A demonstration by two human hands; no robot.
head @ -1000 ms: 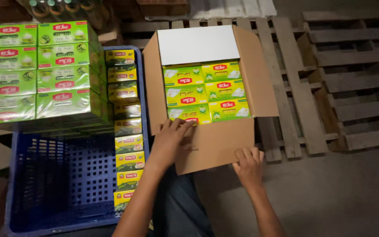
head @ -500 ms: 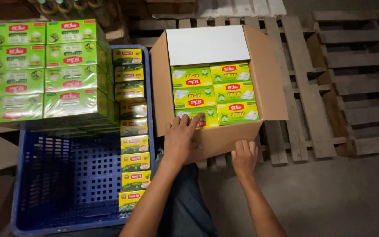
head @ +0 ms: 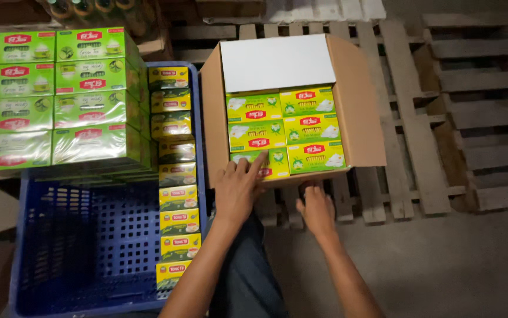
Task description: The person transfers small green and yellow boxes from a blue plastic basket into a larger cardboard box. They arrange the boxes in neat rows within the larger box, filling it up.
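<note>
Green-yellow boxes (head: 283, 132) in carton (head: 360, 112) — green stack (head: 54, 100) left

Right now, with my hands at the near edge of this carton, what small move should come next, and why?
Probably fold the near flap up and over. The carton looks full, with green boxes lying level in rows under a white sheet. The left hand rests over the near edge, touching the nearest box, and the right hand sits just below that edge, so both are already placed there.

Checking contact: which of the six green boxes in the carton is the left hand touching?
The near-left green box: the left hand's fingertips rest on it; the other five lie untouched.
</note>
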